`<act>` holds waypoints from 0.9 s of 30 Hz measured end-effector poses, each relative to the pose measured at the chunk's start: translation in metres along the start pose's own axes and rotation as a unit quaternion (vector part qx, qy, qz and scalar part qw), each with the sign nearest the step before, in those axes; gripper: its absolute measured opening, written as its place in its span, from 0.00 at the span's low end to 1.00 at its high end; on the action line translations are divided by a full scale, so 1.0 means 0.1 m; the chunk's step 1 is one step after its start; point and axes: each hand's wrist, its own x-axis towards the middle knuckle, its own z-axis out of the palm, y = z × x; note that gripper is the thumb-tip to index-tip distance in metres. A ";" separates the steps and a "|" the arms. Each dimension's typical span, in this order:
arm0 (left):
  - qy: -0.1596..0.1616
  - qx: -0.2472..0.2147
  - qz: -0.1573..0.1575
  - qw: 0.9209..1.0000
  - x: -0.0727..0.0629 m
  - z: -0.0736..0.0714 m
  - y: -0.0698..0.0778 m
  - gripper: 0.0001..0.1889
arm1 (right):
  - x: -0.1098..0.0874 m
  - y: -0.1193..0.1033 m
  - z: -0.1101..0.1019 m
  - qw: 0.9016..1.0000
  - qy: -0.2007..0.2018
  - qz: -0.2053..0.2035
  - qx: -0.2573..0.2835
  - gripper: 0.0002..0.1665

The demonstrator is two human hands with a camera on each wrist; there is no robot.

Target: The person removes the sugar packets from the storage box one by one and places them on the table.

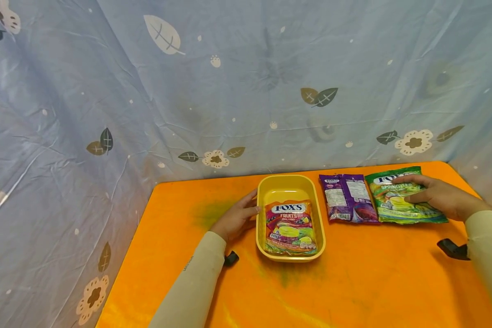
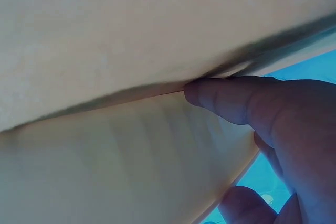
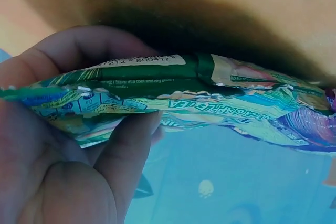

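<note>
My left hand is at the left side of a yellow plastic tray. In the left wrist view, extended fingers touch the tray's pale wall near its bottom edge. A red and orange Fox's Fruits candy bag lies face up inside the tray. At the right, my right hand grips a green Fox's Spring Tea candy bag. The right wrist view shows that green bag between the thumb and fingers. Beside its left edge lies a purple candy bag, back side up.
An orange tabletop carries everything. A light blue curtain with leaf and flower prints hangs behind the table and along its left side. Black wrist mounts show below both sleeves.
</note>
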 end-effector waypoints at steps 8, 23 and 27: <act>0.004 0.007 -0.002 1.000 -0.01 0.02 0.00 0.35 | -0.01 0.04 0.03 1.000 0.010 0.011 0.012 0.38; 0.002 0.004 0.001 1.000 -0.01 0.02 0.02 0.35 | -0.15 0.12 0.04 0.996 0.084 0.030 0.017 0.37; 0.000 0.005 0.002 1.000 -0.02 0.03 0.02 0.35 | -0.17 0.15 0.04 0.992 0.122 0.031 0.024 0.38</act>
